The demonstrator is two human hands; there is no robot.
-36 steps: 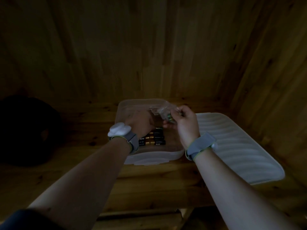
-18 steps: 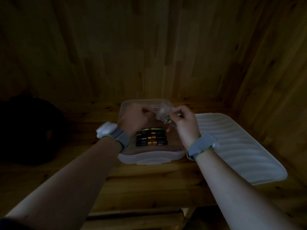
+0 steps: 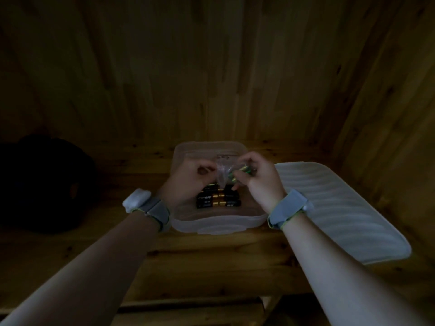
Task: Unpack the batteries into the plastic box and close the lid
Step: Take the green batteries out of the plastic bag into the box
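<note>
Both hands are working above the open plastic box (image 3: pixel 219 225), which is sitting on the wooden table (image 3: pixel 211 267) in the middle of the scene. The left hand (image 3: pixel 188 178) is curling its fingers and thumb inward and pinching the left edge of a clear wrapper (image 3: pixel 222 172). The right hand (image 3: pixel 261 181) is gripping the right side of the same wrapper, with its fingers bending over the top and its thumb pressing in from the near side. The wrapper is hanging between the two hands over the far half of the box, clear of the box floor.

The wrapped batteries (image 3: pixel 240 171) are showing green through the film just beside the right hand's fingertips. The light is dim, so their number is hard to read; there seem to be two or three. The loose batteries (image 3: pixel 217 200), black with gold bands, are lying side by side in a neat stack of rows on the box floor, directly below the wrapper and partly behind the left hand.

The ribbed lid (image 3: pixel 341 208) is lying flat on the table just right of the box, off the box and reaching nearer than it does. A grey wristband (image 3: pixel 153 208) carrying a white block is wrapping the left wrist, and another grey band (image 3: pixel 288 208) is wrapping the right wrist. A dark rounded object (image 3: pixel 42 184) is sitting on the table at the far left, well apart from the box. A wooden wall (image 3: pixel 211 67) is rising behind everything.
</note>
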